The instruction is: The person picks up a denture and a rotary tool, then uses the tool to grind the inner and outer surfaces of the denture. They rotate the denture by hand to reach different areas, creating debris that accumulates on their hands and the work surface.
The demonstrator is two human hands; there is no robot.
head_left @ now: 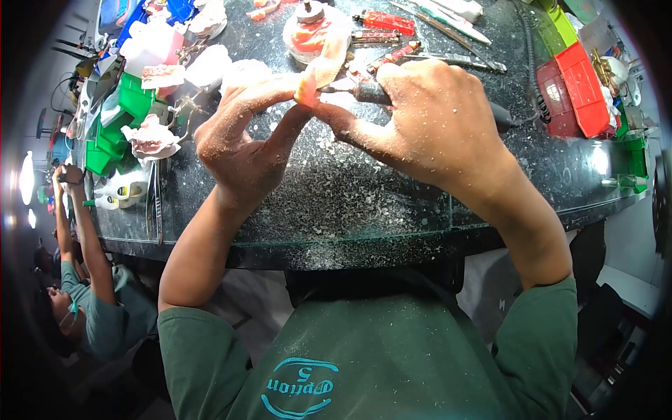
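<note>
Dust coats both of my hands, which meet over the dark workbench. My left hand (248, 133) pinches a small pink-orange piece (306, 92) between its fingertips. In my right hand (441, 115) is a black rotary handpiece (371, 92), its thin tip pointing left at the pink piece. The right thumb reaches close to the piece from below. Whether the tip touches the piece cannot be made out. Just beyond the hands stands a round white and pink jar-like object (316, 35).
Pale shavings cover the workbench (350, 203). Green bins (108, 140), white casts and bottles (119, 194) stand left. Red-handled tools (385, 22) and a knife lie at the back. A red bin (584, 91) and the handpiece cord are right. Another person (105, 308) works far left.
</note>
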